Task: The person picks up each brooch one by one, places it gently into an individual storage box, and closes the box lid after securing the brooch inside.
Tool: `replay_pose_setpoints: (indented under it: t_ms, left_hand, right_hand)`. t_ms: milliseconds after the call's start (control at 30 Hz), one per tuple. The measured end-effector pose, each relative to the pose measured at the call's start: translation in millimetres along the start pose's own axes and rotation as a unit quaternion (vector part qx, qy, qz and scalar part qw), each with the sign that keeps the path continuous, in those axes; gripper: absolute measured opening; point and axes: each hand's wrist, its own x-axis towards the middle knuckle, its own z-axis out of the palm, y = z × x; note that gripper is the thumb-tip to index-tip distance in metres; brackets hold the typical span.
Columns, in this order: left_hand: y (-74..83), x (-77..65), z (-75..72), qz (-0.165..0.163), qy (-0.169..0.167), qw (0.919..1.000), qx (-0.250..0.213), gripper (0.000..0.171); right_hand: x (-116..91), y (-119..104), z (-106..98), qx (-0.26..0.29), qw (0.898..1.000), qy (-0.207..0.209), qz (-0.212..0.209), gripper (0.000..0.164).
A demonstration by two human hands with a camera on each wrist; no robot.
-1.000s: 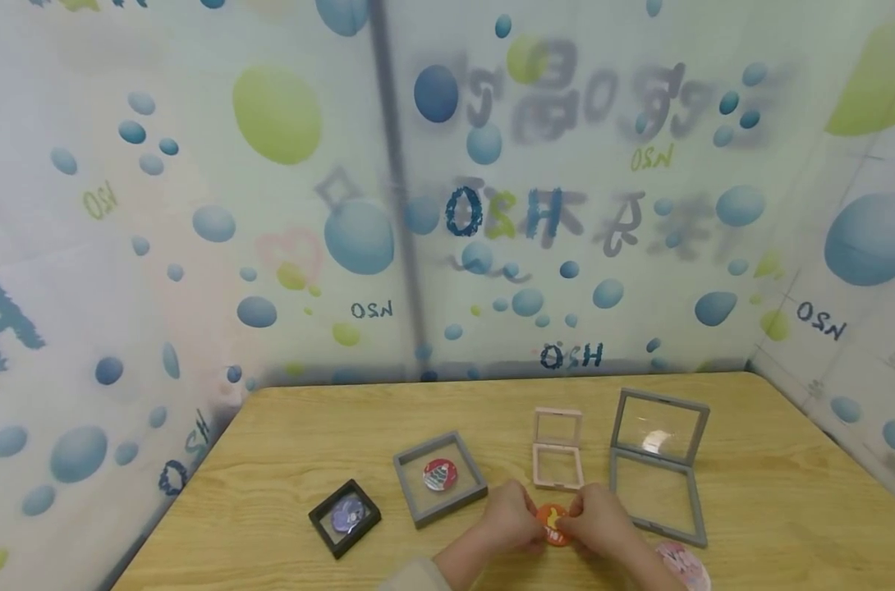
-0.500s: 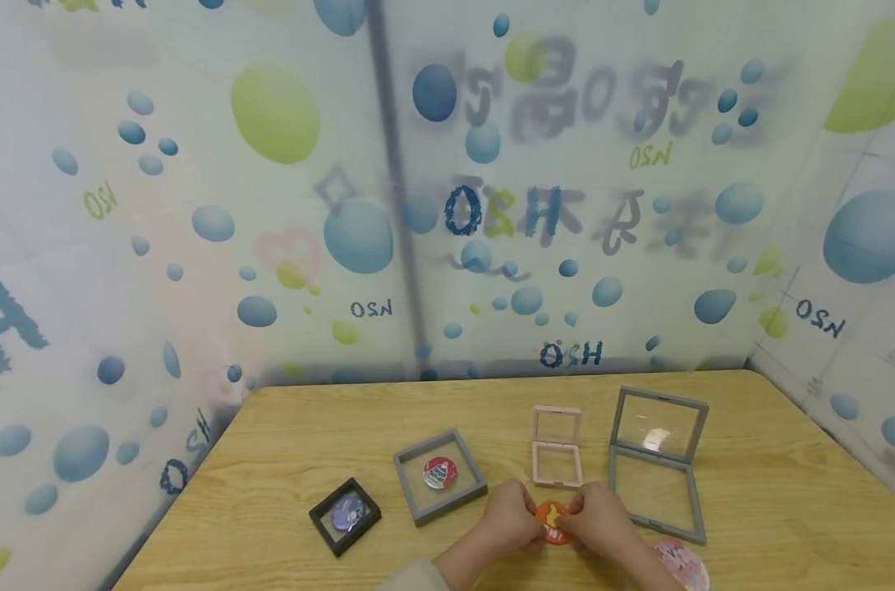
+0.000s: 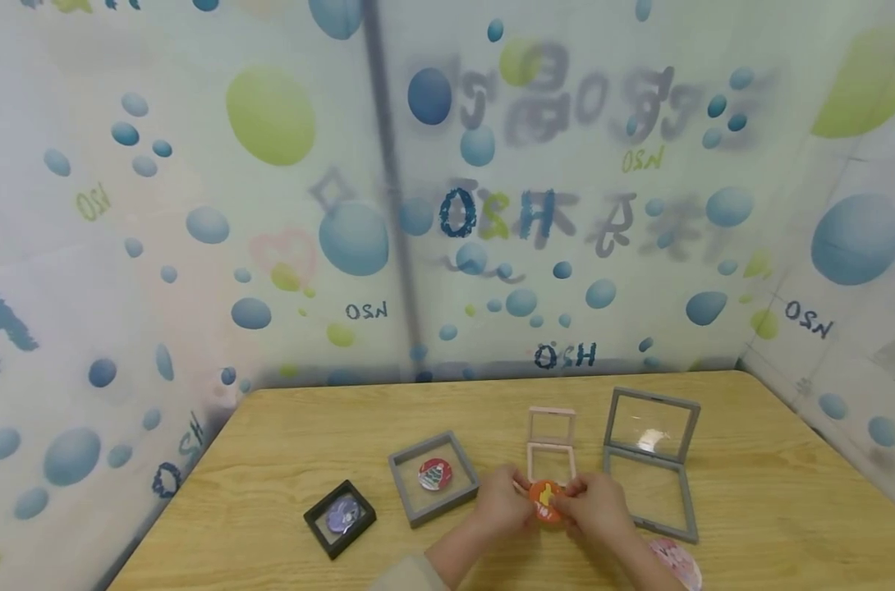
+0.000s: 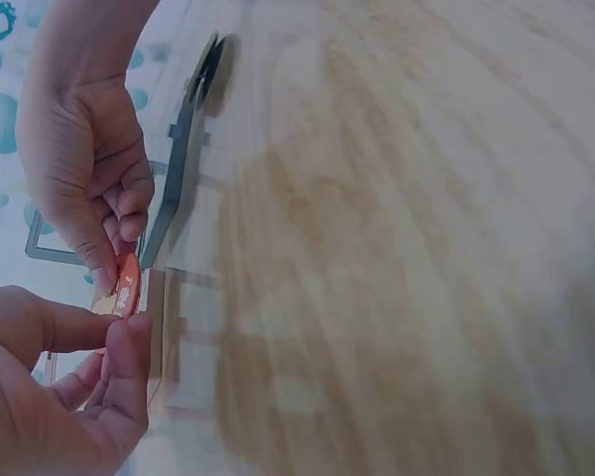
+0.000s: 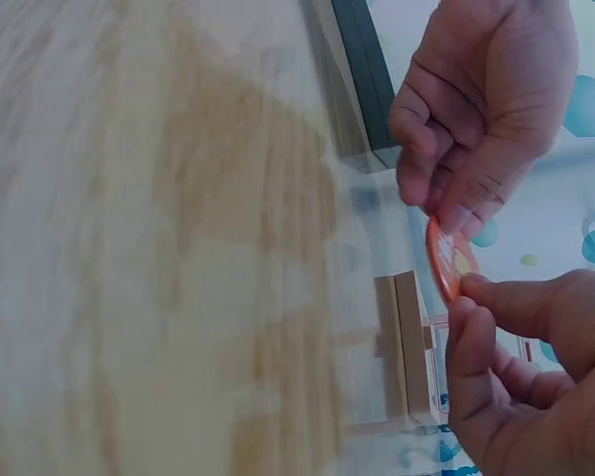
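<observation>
Hands [image 3: 502, 501] [image 3: 599, 504] close together in pinch grips

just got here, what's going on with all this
A person's left hand and right hand pinch a round orange badge, held above the wooden table near a small open pale pink square frame. A larger open grey square frame stands to its right, with a round pink badge lying nearby. On the left, another grey square frame holds a round red badge, and a black square frame holds a round purple badge. The orange badge is not yet in a frame.
</observation>
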Motion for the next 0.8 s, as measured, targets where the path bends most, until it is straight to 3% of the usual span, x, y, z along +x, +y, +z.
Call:
replay_pose_setpoints:
  t_ms: [367, 600, 800]
  left_hand:
    - [14.2, 25.4, 1.1, -0.038, 0.040, 0.9980, -0.032, 0.020]
    - [20.1, 45.2, 4.6, -0.033, 0.093, 0.9948, 0.023, 0.018]
    - [14.0, 58.6, 9.6, -0.019, 0.107, 0.9932, 0.042, 0.015]
  right_hand:
    - [20.6, -2.7, -4.9, 0.028, 0.998, 0.048, 0.008, 0.012]
    - [35.0, -6.0, -7.4, 0.059, 0.996, 0.059, 0.036, 0.011]
    - [41.2, -7.1, -8.5, 0.071, 0.994, 0.066, 0.041, 0.011]
